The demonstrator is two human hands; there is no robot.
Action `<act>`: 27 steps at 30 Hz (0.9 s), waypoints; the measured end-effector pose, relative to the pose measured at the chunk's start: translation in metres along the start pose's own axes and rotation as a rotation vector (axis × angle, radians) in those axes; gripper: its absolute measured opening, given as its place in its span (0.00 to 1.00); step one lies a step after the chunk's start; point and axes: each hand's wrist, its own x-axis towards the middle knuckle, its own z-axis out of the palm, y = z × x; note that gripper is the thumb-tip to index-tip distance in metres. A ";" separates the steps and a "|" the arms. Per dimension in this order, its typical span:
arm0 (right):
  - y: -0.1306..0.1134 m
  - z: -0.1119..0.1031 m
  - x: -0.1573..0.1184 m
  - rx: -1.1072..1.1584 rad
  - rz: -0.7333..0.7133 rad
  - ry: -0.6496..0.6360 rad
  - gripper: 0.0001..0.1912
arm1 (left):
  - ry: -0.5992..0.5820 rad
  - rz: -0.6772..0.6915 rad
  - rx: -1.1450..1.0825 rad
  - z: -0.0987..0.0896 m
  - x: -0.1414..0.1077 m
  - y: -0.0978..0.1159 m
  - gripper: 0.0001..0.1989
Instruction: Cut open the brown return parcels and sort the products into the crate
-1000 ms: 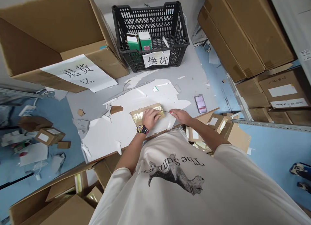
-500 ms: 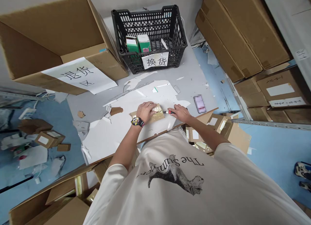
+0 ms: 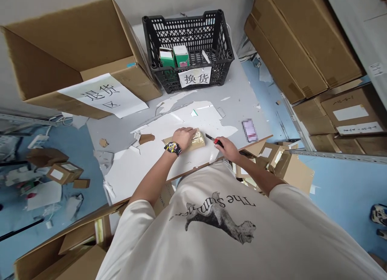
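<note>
On the worktop [image 3: 127, 173], our left grip [image 3: 184, 138] lies over the taped carton [image 3: 198, 140], how tightly closed we cannot tell; our right grip [image 3: 229, 148] wraps the red-and-black knife [image 3: 217, 142], blade just beside the carton.

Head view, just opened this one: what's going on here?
A person stands at a littered table, left hand resting on a tape-covered cardboard package. The right hand holds a red-and-black knife, its exposed blade pointing toward the package's right end. Behind are an open carton and a black crate.
</note>
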 end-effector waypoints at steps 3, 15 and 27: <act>-0.010 0.020 0.004 0.099 -0.052 -0.021 0.23 | 0.059 -0.032 -0.069 0.005 -0.006 -0.001 0.20; -0.019 0.036 0.005 0.210 0.019 -0.024 0.28 | 0.061 0.010 -0.068 0.005 -0.012 0.000 0.22; -0.040 0.040 0.027 0.962 0.366 0.099 0.27 | -0.138 0.128 0.143 -0.004 0.008 0.005 0.21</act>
